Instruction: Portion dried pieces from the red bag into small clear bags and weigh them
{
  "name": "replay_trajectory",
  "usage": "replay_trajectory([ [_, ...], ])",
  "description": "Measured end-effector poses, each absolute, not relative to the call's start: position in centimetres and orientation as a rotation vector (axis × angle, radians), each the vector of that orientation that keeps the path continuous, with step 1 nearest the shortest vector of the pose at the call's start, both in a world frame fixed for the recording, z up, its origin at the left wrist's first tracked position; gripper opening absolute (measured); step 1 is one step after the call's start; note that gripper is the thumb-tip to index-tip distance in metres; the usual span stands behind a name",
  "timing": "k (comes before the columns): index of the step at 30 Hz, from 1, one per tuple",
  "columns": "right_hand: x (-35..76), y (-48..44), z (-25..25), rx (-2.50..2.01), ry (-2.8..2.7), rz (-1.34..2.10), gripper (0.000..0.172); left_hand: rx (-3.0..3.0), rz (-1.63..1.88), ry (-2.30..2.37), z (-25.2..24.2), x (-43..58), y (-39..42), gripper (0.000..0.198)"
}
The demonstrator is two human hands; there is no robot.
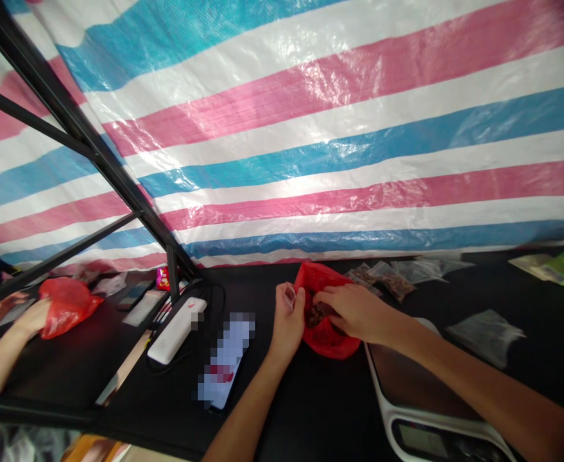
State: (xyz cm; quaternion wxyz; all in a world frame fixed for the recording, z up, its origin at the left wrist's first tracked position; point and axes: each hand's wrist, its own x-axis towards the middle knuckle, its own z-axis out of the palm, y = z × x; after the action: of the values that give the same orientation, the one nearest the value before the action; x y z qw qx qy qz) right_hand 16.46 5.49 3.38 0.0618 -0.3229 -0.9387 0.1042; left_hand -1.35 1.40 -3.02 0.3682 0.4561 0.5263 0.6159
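Note:
A red plastic bag (332, 345) lies open on the black table in front of me, with small brown pieces (315, 315) inside. On the bag's left side, my left hand (287, 324) is closed around a small clear plastic bag (289, 296), its mouth facing up. From the right, my right hand (351, 310) reaches into the red bag with bent fingers, close to the brown pieces. Its fingertips are partly hidden, so what they grip does not show clearly.
A kitchen scale (423, 385) sits under my right forearm. Clear bags (488, 335) and filled bags (394, 282) lie behind and right. A phone (226, 362) and white power strip (178, 330) are left. Past a black frame (118, 183), another person's hand (34, 317) touches a red bag.

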Motion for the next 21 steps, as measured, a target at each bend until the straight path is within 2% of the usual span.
replay_trajectory([
  [4,16.0,4.9,3.3,-0.807,-2.879,0.339,0.034,1.151,1.564,1.4,-3.6,-1.3,1.2,0.036],
  [8,15.4,4.5,2.9,-0.775,-2.886,0.359,0.022,1.122,1.587,1.451,-3.8,-1.3,1.0,0.038],
  [16,15.2,4.1,3.0,-0.815,-2.784,0.672,0.021,1.044,1.673,1.486,-3.1,-1.3,0.8,0.037],
  [21,15.7,4.6,3.5,-0.892,-2.706,0.813,0.029,1.112,1.767,1.458,-3.7,-1.1,1.4,0.038],
])
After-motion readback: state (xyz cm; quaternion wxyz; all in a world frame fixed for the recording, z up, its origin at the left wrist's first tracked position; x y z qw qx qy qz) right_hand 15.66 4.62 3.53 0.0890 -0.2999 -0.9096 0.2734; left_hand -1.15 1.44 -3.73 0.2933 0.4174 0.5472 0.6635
